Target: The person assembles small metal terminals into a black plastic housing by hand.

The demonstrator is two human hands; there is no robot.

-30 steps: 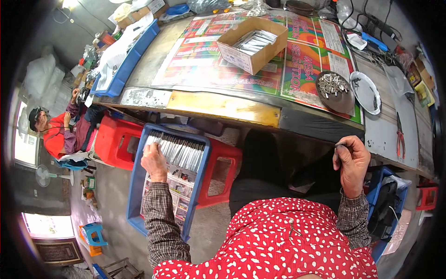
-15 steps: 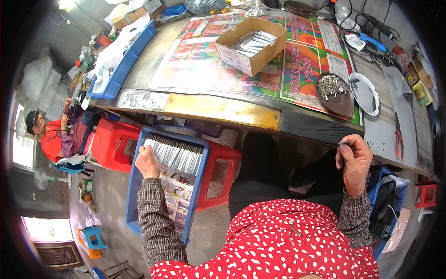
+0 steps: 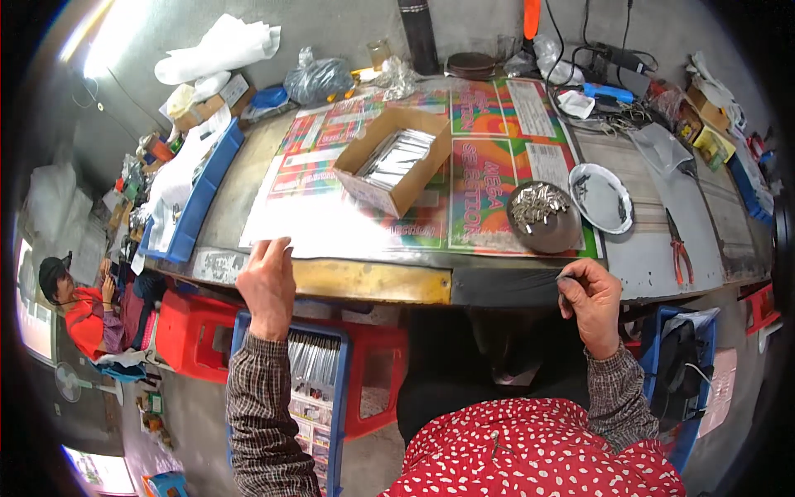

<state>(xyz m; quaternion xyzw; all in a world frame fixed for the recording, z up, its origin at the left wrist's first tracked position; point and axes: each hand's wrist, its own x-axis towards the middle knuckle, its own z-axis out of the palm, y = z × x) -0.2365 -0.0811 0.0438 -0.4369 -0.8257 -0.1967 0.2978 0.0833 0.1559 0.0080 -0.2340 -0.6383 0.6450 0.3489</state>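
My left hand (image 3: 267, 286) is raised at the near edge of the table, above the blue crate, its fingers loosely bent and apart with nothing visible in them. In that blue crate (image 3: 338, 414) stands a row of thin silvery metal strips (image 3: 313, 364), partly hidden by my left forearm. My right hand (image 3: 590, 302) is pinched at the table's front edge, and a tiny dark thing at its fingertips is too small to name. Beyond it lies a dark round plate (image 3: 551, 238) of small metal pieces (image 3: 538, 205). An open cardboard box (image 3: 431, 170) with more silvery strips (image 3: 397, 159) stands mid-table.
A white oval dish (image 3: 625, 217) and red-handled pliers (image 3: 682, 263) lie to the right on the table (image 3: 729, 240). A long blue tray (image 3: 203, 195) stands at the left. Red stools (image 3: 373, 422) are below. Another person (image 3: 83, 311) sits far left.
My left hand has risen from the strips in the crate to the table's edge. My right hand stays pinched. The view has tilted up, showing more of the table and back wall.
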